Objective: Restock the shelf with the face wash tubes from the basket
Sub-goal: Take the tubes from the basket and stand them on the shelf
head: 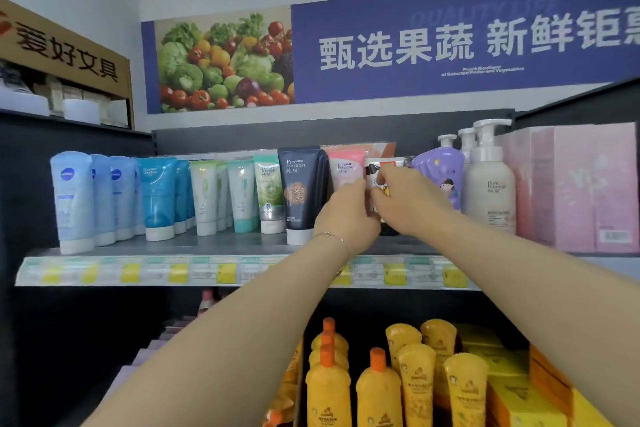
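Standing upright, long axis vertical, the white face wash tube (381,163) sits in the right half of the top shelf (207,246), back from the front edge, crimped end up. Its cap end is hidden behind the hands, so whether it has touched down can't be told.

Both hands are on it. The left hand (346,215) wraps its left side with curled fingers; the right hand (412,201) pinches the front and right side, thumb on the printed face. Grip is mid-body, so the tube runs up and down out of the hands. Neither hand is clearly nearer; they meet at the tube.

The slot is tight. The pink tube (346,166) is just beside it on the left, looking like it touches, with the dark navy tube (301,191) next along. The purple bottle (441,173) is close on the right, then the white pump bottle (488,184) and pink boxes (571,184) toward the right end. A row of blue and green tubes runs toward the left end.

Judgement: placing step, nearly done. The next move turns on keeping the axis vertical and pushing straight down and back between pink tube and purple bottle. Any tilt risks knocking a neighbour. The basket is not in view.
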### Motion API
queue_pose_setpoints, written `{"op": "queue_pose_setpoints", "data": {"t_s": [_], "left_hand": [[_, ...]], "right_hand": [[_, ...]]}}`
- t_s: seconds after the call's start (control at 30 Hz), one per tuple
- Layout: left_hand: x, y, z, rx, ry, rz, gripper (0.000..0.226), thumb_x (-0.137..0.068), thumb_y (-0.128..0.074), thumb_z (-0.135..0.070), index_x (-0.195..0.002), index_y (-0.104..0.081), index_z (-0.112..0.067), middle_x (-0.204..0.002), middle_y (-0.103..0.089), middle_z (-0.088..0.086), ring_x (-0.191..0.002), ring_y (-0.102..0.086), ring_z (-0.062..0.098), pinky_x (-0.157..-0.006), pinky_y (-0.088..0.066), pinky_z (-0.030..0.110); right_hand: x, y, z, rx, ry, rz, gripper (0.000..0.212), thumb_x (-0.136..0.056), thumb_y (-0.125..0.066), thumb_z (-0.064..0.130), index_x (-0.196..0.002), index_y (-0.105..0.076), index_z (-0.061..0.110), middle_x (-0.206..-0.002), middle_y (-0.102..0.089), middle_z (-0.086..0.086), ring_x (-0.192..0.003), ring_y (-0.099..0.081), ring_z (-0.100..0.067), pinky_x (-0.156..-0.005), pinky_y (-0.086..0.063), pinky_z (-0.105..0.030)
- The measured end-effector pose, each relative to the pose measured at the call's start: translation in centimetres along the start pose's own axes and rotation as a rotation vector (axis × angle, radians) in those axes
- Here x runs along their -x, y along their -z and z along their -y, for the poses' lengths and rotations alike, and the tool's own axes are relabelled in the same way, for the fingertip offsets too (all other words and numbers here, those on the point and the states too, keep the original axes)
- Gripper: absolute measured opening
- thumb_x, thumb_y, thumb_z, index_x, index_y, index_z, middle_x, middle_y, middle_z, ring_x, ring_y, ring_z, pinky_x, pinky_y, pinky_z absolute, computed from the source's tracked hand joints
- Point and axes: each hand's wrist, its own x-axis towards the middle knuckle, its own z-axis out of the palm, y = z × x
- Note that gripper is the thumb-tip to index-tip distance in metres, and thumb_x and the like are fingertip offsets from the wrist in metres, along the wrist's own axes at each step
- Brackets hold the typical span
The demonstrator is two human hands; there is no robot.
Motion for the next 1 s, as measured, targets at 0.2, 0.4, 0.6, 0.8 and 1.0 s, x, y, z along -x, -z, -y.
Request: {"op": "queue_pose_setpoints", "data": {"t_s": [0.2,0.4,0.6,0.8,1.0], "left_hand": [[2.5,5.5,3.2,-0.132,-0.111,-0.012,0.016,-0.084,-0.053,-0.014,-0.101,-0.052,-0.015,-0.097,-0.057,0.004,-0.087,-0.054,0.025,-0.079,-0.051,0.045],[5.8,11.8,7.9,-0.213,-0.060,0.043,0.022,-0.086,-0.057,-0.017,-0.108,-0.053,-0.015,-0.103,-0.057,0.002,-0.088,-0.055,0.023,-0.083,-0.050,0.040],[9.2,16.3,12.7,-0.301,-0.005,0.110,0.030,-0.088,-0.058,-0.023,-0.116,-0.051,-0.017,-0.112,-0.054,0.002,-0.096,-0.055,0.023,-0.087,-0.048,0.038],[10.4,18.7,14.5,-0.306,-0.016,0.088,0.030,-0.087,-0.059,-0.021,-0.116,-0.051,-0.017,-0.108,-0.053,-0.001,-0.089,-0.051,0.017,-0.077,-0.041,0.029],[10.9,19.6,15.8,-0.393,-0.003,0.108,0.031,-0.088,-0.056,-0.023,-0.118,-0.049,-0.018,-0.115,-0.053,0.000,-0.100,-0.053,0.019,-0.083,-0.047,0.034]], "right_hand": [[1.2,0.8,5.5,0.141,0.222,0.002,0.013,-0.092,-0.046,0.027,-0.097,-0.052,0.017,-0.104,-0.063,-0.008,-0.087,-0.056,-0.030,-0.069,-0.043,-0.035],[3.1,-0.6,11.9,0.192,0.360,-0.024,0.020,-0.094,-0.043,0.030,-0.106,-0.052,0.016,-0.108,-0.059,-0.006,-0.096,-0.057,-0.030,-0.067,-0.035,-0.033],[4.5,-3.7,17.2,0.202,0.392,0.025,0.019,-0.093,-0.042,0.029,-0.106,-0.050,0.017,-0.103,-0.058,-0.004,-0.094,-0.058,-0.029,-0.065,-0.041,-0.035],[4.5,-4.5,20.7,0.182,0.382,0.072,0.018,-0.093,-0.044,0.028,-0.106,-0.051,0.017,-0.102,-0.062,-0.003,-0.088,-0.059,-0.026,-0.068,-0.048,-0.037],[3.9,-5.3,22.2,0.204,0.455,0.094,0.023,-0.094,-0.041,0.028,-0.111,-0.050,0.017,-0.101,-0.061,-0.003,-0.086,-0.059,-0.025,-0.067,-0.048,-0.036]]}}
